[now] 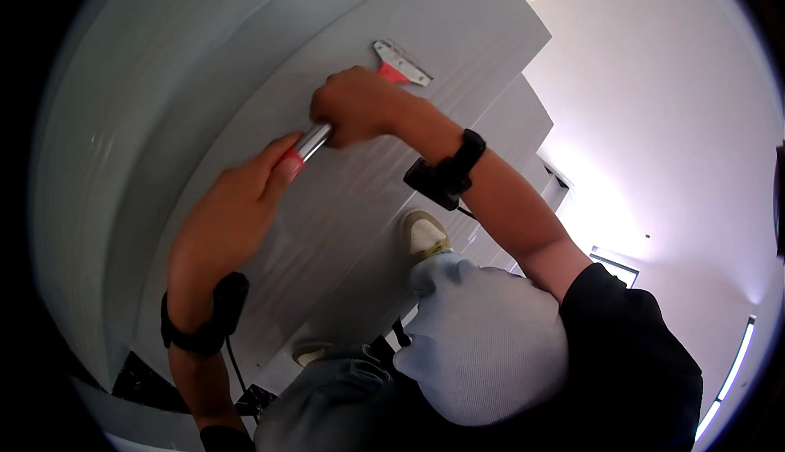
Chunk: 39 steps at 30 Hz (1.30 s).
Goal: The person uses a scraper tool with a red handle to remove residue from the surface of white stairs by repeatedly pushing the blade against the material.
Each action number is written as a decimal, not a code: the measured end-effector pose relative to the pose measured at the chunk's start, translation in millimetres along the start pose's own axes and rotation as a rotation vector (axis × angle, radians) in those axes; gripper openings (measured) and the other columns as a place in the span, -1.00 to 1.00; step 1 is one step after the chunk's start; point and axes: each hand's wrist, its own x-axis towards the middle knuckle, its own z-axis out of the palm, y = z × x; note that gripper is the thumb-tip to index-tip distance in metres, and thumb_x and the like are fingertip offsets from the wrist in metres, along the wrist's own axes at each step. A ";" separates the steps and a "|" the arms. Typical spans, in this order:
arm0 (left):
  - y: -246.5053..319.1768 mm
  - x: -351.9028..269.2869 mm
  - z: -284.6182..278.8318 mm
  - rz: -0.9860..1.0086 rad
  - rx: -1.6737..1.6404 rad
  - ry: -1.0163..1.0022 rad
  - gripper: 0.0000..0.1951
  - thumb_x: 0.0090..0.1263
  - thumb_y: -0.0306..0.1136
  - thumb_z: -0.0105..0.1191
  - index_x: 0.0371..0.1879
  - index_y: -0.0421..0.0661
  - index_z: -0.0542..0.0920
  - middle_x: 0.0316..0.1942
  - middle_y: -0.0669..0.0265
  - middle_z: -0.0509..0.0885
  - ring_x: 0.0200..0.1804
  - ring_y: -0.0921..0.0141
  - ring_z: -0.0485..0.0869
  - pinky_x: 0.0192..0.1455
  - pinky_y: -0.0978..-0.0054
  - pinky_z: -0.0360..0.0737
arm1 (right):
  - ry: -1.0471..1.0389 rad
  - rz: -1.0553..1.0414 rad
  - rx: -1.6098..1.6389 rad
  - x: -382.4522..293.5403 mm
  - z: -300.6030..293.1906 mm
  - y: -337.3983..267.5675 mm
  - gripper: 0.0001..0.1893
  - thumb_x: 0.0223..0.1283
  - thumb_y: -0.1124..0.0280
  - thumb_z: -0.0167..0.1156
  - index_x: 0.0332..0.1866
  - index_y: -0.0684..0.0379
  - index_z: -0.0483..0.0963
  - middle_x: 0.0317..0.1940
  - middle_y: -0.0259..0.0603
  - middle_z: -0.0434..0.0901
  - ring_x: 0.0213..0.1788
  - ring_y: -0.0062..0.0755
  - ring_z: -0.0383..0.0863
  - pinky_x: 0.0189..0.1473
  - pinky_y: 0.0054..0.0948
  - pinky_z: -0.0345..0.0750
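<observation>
A long-handled scraper [402, 63] lies slantwise in front of me, with a pale metal blade head, a red neck, a shiny metal shaft and a red grip. My left hand [227, 207] is closed around the red grip, its thumb along the end next to the bare shaft. Farther up, my right hand [359, 105] wraps the shaft close to the head and hides that stretch of it. The blade is over a grey, faintly streaked slab surface [294, 225]; whether its edge touches cannot be told. Each wrist wears a black strap with a small device.
Stepped slab edges [546, 127] meet a white wall [662, 115] on the right. One shoe [423, 234] stands below my right forearm, the other shoe [311, 354] lower left. Black marbled pieces [147, 384] lie at lower left. A curved grey surface [86, 176] rises along the left.
</observation>
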 end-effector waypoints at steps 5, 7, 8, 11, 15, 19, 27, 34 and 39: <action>-26.9 -49.3 -7.0 -0.109 -0.013 -0.019 -0.56 0.59 -0.08 -0.16 0.30 -0.04 0.44 -0.36 -0.04 0.57 -0.37 0.12 0.55 -0.19 0.30 0.47 | 0.094 -0.148 0.087 9.1 29.7 -50.1 -0.84 -0.23 0.30 0.28 -0.60 0.18 0.57 -0.63 -0.03 0.58 -0.43 0.08 0.64 -0.34 -0.14 0.57; -11.2 -58.5 -22.8 -0.229 0.016 -0.071 -0.57 0.58 -0.10 -0.15 0.31 -0.02 0.43 -0.33 -0.04 0.58 -0.35 0.11 0.57 -0.19 0.31 0.48 | 0.050 -0.121 0.144 12.9 24.6 -62.9 -0.83 -0.21 0.29 0.28 -0.58 0.18 0.57 -0.61 -0.04 0.59 -0.41 0.07 0.65 -0.33 -0.13 0.57; 5.0 -59.4 -27.7 -0.296 0.047 -0.080 -0.58 0.58 -0.11 -0.15 0.32 0.00 0.43 -0.31 -0.04 0.60 -0.33 0.10 0.59 -0.18 0.30 0.48 | 0.025 -0.117 0.170 12.4 20.0 -67.4 -0.83 -0.20 0.29 0.28 -0.57 0.17 0.58 -0.61 -0.05 0.60 -0.40 0.07 0.65 -0.33 -0.13 0.57; 3.3 -49.3 -14.0 -0.106 0.177 0.116 -0.59 0.55 -0.19 -0.08 0.33 0.08 0.44 -0.26 0.01 0.63 -0.30 0.13 0.61 -0.19 0.26 0.49 | 0.022 -0.108 0.196 4.9 2.9 -38.2 -0.83 -0.17 0.27 0.28 -0.56 0.16 0.58 -0.59 -0.07 0.61 -0.39 0.05 0.65 -0.35 -0.14 0.55; 24.4 -41.0 -7.7 0.045 0.434 0.181 -0.51 0.42 -0.32 0.09 0.35 0.22 0.44 -0.27 0.12 0.65 -0.27 0.18 0.63 -0.21 0.26 0.51 | 0.039 -0.041 0.145 -1.1 -12.0 -12.1 -0.81 -0.16 0.26 0.28 -0.55 0.17 0.58 -0.58 -0.07 0.61 -0.38 0.04 0.65 -0.35 -0.15 0.54; 13.0 -62.7 4.4 -0.139 0.716 0.141 -0.40 0.33 -0.40 0.15 0.38 0.29 0.40 -0.42 0.13 0.59 -0.34 0.18 0.61 -0.25 0.27 0.52 | 0.053 -0.130 0.123 3.7 3.8 -33.7 -0.82 -0.16 0.26 0.28 -0.54 0.16 0.59 -0.57 -0.08 0.62 -0.38 0.03 0.65 -0.35 -0.13 0.54; 44.7 -52.5 -6.6 -0.143 0.607 0.147 -0.40 0.37 -0.40 0.13 0.40 0.32 0.37 -0.46 0.09 0.59 -0.40 0.19 0.62 -0.26 0.25 0.54 | 0.137 -0.193 0.240 3.6 -2.3 -20.4 -0.83 -0.18 0.28 0.28 -0.58 0.16 0.58 -0.62 -0.10 0.58 -0.41 -0.03 0.64 -0.35 -0.14 0.52; 47.5 -42.5 -18.4 -0.333 0.426 0.067 -0.42 0.38 -0.40 0.12 0.39 0.29 0.39 -0.43 0.11 0.61 -0.43 0.23 0.59 -0.28 0.26 0.52 | 0.113 -0.122 0.251 9.7 -4.3 -27.1 -0.85 -0.22 0.32 0.29 -0.58 0.17 0.57 -0.63 -0.09 0.56 -0.40 -0.05 0.63 -0.35 -0.17 0.53; 63.9 -46.2 -31.8 -0.198 0.559 0.070 -0.43 0.39 -0.39 0.11 0.39 0.29 0.39 -0.48 0.10 0.59 -0.45 0.20 0.58 -0.28 0.26 0.51 | 0.145 -0.133 0.254 12.7 -10.2 -21.4 -0.85 -0.24 0.32 0.30 -0.57 0.17 0.57 -0.62 -0.10 0.57 -0.41 -0.03 0.63 -0.35 -0.16 0.53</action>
